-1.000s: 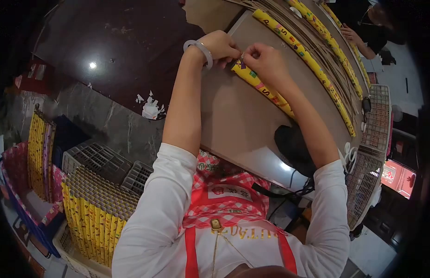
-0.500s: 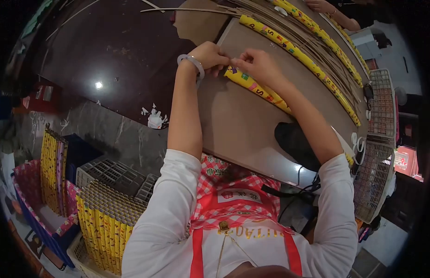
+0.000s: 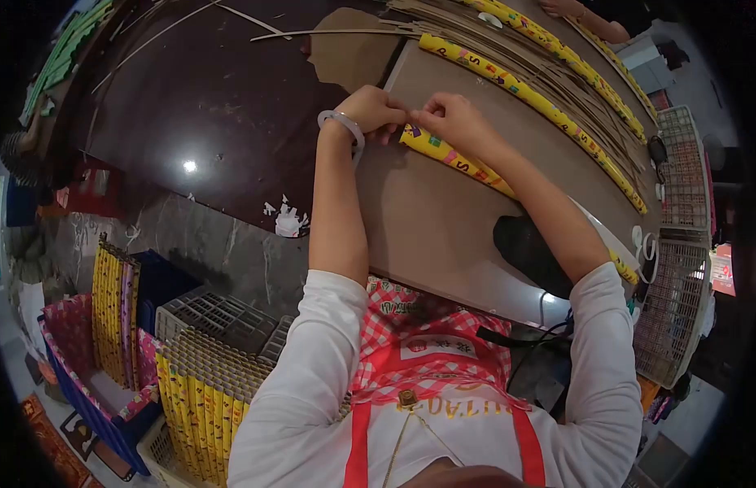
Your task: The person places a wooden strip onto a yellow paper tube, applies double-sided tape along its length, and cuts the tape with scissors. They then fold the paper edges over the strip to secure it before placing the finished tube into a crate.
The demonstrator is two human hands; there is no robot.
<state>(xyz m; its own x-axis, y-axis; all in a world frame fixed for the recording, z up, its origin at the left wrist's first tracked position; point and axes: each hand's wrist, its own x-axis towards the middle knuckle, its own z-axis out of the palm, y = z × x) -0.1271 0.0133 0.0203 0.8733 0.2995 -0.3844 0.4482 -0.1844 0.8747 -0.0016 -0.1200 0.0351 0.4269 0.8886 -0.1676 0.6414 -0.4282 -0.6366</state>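
A yellow tube wrapped in colourful printed paper point(image 3: 459, 161) lies slantwise on the brown board point(image 3: 427, 220), its upper left end right under my fingers. My left hand point(image 3: 371, 110), with a pale bangle point(image 3: 343, 126) at the wrist, is closed in a pinch at that end. Thumb and forefinger of my right hand point(image 3: 455, 122) are also pinched, just above the tube's end, almost meeting the left fingertips. Whatever is between the fingers is too small to make out. My right forearm passes over the tube's lower right part.
More yellow printed tubes point(image 3: 533, 102) and thin brown strips point(image 3: 549, 81) lie farther up the board. White scraps point(image 3: 290, 221) sit at the dark table's edge. Upright tubes point(image 3: 203, 407) fill a crate at lower left. Another person's hand point(image 3: 563, 8) shows at the top right.
The whole view has shifted slightly, so things appear a little lower and to the right. Both hands stay pinched together at the tube's end, with barely any change of pose.
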